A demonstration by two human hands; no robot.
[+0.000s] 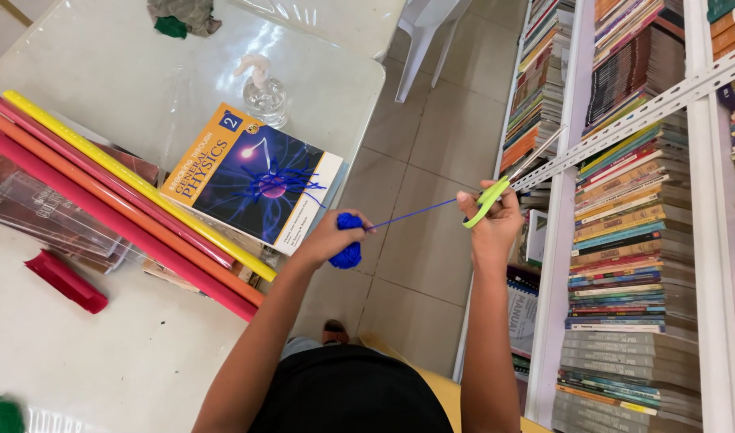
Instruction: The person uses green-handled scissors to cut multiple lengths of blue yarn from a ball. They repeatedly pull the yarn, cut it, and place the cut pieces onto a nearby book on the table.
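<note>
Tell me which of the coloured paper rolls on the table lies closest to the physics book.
The yellow roll: it runs right along the book's lower left edge, apparently touching it. The pink and orange rolls lie beyond it, farther from the book.

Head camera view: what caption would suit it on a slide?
Left hand grips blue yarn ball; right hand holds green-handled scissors.

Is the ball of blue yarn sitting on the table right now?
No, the left hand holds the blue yarn ball in the air beyond the table edge.
</note>
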